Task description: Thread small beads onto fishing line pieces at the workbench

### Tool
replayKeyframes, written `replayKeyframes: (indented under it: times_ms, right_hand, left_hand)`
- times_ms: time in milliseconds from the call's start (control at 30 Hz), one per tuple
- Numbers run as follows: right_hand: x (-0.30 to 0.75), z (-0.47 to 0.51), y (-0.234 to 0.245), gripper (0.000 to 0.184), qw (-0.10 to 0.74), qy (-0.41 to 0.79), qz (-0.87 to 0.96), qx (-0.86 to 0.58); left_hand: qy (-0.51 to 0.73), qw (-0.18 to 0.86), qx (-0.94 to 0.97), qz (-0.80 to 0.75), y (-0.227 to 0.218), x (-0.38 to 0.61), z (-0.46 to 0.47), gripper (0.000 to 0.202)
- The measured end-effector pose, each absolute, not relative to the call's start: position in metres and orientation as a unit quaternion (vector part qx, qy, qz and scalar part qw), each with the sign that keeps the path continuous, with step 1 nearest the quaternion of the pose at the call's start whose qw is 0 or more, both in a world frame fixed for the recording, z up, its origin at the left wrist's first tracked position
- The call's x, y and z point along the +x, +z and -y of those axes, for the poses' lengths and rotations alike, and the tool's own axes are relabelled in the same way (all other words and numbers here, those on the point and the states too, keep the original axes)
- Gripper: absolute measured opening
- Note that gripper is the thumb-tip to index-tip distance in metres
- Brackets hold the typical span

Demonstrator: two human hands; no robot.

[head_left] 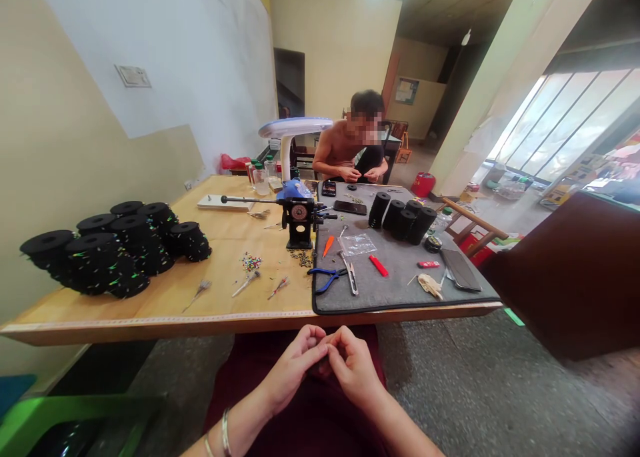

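Observation:
My left hand [300,360] and my right hand [353,363] meet over my lap, just below the table's front edge. Thumbs and forefingers of both are pinched together, fingertips touching; whatever is between them is too small or hidden to make out. On the table beyond lie blue-handled pliers [327,279], thread snips [351,275] and a red-wrapped bundle of thin strands [279,286]. A paler bundle [247,283] and another bundle [199,294] lie further left, with a small heap of coloured beads [251,262] behind them.
Black foam rolls stuck with colourful bits [133,233] crowd the table's left. A hand-cranked winder [299,220] and a lamp [295,127] stand mid-table. The grey mat [400,290] carries plain black rolls [400,217], a phone [460,270] and an orange tool [328,245]. Another person [350,143] sits opposite.

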State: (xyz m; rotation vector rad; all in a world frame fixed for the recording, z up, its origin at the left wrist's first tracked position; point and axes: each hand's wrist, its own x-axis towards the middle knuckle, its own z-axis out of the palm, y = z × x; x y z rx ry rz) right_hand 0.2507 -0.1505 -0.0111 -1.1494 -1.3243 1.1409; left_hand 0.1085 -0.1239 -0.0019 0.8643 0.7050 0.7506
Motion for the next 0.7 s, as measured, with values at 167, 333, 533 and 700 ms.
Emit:
replayKeyframes:
  times_ms: [167, 333, 533, 700]
  right_hand:
    - [0.2530, 0.1491, -0.0113, 0.030, 0.496, 0.528, 0.506, -0.468]
    - [0.2522, 0.1489, -0.0138, 0.029, 0.505, 0.532, 0.499, -0.462]
    - [0.2533, 0.1529, -0.0123, 0.025, 0.492, 0.450, 0.575, -0.474]
    - [0.2532, 0.1529, -0.0140, 0.026, 0.481, 0.485, 0.565, -0.464]
  left_hand:
    - [0.341, 0.789, 0.398, -0.320, -0.0012, 0.1105, 0.1246, 0.026]
    - [0.342, 0.800, 0.390, -0.303, -0.0040, 0.1101, 0.1236, 0.026]
    - [0.324, 0.753, 0.464, -0.334, -0.0040, 0.1046, 0.1192, 0.016]
    - [0.312, 0.752, 0.467, -0.346, -0.0027, 0.1048, 0.1195, 0.012]
